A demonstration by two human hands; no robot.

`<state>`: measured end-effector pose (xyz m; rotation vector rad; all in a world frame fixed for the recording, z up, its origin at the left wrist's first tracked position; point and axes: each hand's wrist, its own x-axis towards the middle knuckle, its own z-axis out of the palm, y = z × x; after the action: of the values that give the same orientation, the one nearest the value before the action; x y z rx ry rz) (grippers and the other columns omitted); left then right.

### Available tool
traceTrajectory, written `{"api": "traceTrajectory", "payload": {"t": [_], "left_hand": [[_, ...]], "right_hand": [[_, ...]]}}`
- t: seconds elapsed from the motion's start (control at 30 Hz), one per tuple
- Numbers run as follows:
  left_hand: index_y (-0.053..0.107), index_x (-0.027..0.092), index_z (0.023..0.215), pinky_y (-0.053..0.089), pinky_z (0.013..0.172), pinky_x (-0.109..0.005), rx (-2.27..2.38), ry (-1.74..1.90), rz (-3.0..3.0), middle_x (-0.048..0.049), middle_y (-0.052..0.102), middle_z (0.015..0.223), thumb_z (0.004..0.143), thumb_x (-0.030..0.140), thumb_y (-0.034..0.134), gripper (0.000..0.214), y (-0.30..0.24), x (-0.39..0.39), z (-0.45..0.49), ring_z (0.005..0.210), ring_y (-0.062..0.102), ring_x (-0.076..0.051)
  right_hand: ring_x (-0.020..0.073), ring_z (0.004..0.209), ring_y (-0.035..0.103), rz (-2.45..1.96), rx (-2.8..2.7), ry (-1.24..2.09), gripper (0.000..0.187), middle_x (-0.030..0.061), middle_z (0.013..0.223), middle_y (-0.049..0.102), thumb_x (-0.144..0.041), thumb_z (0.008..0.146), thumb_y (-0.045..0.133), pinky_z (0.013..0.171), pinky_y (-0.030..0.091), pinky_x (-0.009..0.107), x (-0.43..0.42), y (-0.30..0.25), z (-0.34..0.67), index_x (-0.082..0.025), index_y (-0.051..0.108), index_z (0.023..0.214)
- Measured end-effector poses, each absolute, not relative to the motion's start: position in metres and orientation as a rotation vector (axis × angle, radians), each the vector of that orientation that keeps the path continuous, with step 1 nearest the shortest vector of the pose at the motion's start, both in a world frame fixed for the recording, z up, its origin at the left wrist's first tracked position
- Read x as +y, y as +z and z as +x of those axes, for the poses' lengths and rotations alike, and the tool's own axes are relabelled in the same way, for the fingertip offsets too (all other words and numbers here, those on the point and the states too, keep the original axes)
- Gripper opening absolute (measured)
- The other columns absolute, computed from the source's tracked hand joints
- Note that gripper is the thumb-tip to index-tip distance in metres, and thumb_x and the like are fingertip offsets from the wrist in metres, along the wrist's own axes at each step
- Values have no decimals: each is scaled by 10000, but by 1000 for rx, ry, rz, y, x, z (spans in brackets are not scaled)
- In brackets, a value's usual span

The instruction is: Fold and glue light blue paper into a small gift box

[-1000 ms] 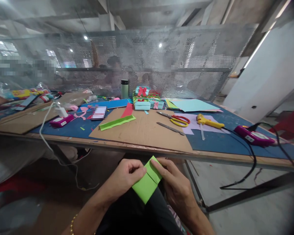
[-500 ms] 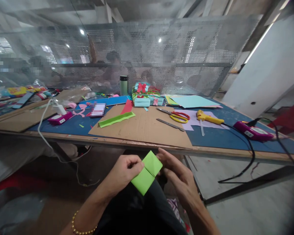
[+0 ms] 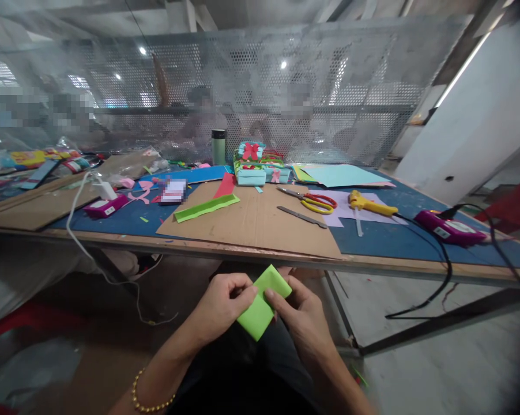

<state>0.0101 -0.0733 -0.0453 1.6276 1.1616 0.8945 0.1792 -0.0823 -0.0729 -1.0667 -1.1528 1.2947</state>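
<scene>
A folded piece of bright green paper (image 3: 256, 320) is held above my lap, just in front of the table's edge. My left hand (image 3: 226, 300) pinches its left side, thumb on top and fingers curled beneath. On the right side my right hand (image 3: 304, 314) grips it too, its thumb pressed on the middle of the paper and its fingers behind. The paper's underside and the fingertips below it are hidden. Beyond it on the table, a long folded green paper strip (image 3: 207, 208) rests on a cardboard sheet (image 3: 251, 230).
On the table are scissors (image 3: 318, 203), a craft blade (image 3: 302, 217), a yellow glue gun (image 3: 372, 204) with a black cable, small paper boxes (image 3: 250, 176), coloured paper sheets (image 3: 350, 175), a green bottle (image 3: 218, 147) and a purple power block (image 3: 450, 227). A white cable (image 3: 76, 242) hangs over the front edge.
My right hand has closed in on the green paper and now grips its right side with the thumb on top. Before, its fingers were stretched out beside it. The left hand keeps its pinch.
</scene>
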Motion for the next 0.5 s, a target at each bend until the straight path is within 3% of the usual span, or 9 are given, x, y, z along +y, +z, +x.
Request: {"api": "traceTrajectory", "payload": {"t": [0.3, 0.5], "left_hand": [[569, 160, 659, 299, 569, -239, 1305, 941, 1803, 30, 469, 615, 891, 306, 515, 280, -58, -70, 13, 611, 421, -116], [543, 168, 637, 283, 574, -238, 1388, 975, 1906, 48, 442, 589, 902, 272, 508, 287, -57, -75, 14, 588, 405, -101]], "right_hand": [[129, 574, 516, -1199, -1376, 944, 258, -18, 642, 577, -429, 802, 696, 531, 433, 233, -84, -76, 178, -179, 637, 786], [149, 679, 574, -1216, -1429, 968, 273, 4, 751, 639, -437, 815, 676, 614, 467, 227, -84, -66, 181, -173, 672, 886]]}}
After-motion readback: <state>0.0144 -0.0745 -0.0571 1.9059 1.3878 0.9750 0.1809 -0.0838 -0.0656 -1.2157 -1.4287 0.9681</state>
